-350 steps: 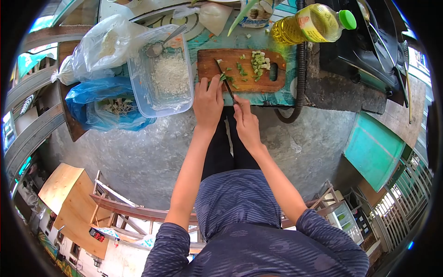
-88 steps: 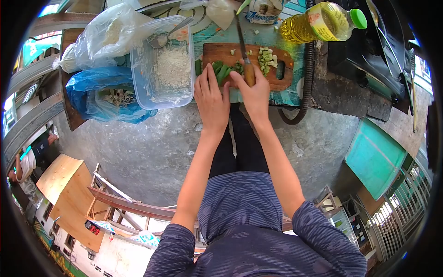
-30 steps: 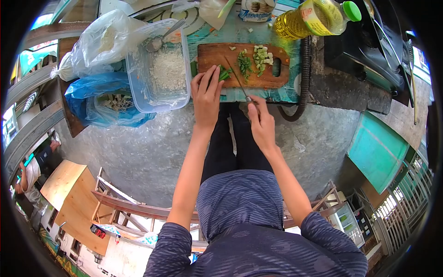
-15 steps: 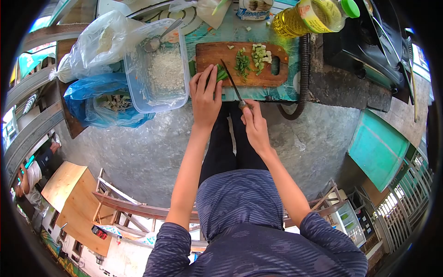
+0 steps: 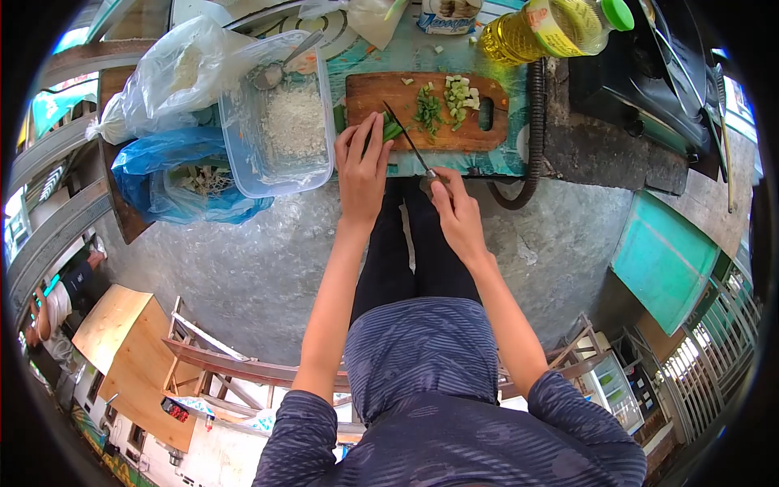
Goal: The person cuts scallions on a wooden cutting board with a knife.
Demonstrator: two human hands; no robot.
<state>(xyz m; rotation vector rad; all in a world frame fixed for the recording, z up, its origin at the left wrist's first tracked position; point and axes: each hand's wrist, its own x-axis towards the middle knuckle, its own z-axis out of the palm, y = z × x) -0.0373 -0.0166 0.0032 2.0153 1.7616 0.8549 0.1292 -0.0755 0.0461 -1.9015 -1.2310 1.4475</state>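
Note:
My left hand (image 5: 361, 166) is closed over a bunch of green onions (image 5: 392, 130), pressing it on the left part of a wooden cutting board (image 5: 373, 91). In my right hand (image 5: 456, 213) is the handle of a knife (image 5: 411, 141). Its blade slants up and left across the board, beside the cut end of the green onions. Chopped green pieces (image 5: 428, 110) lie to the right of the blade, with pale chopped pieces (image 5: 461, 93) beyond them near the board's handle hole. My left fingers partly hide the bunch.
Left of the board stands a plastic container (image 5: 324, 97) of white flour (image 5: 294, 122) with a spoon (image 5: 268, 77). Beside it are a blue plastic bag (image 5: 138, 174) and a clear bag (image 5: 174, 77). An oil bottle (image 5: 548, 31), black hose (image 5: 535, 122) and black stove (image 5: 625, 89) are at right.
My right hand has shifted slightly right and toward me, and the knife lies at a more slanted angle. My left hand stays on the green onions.

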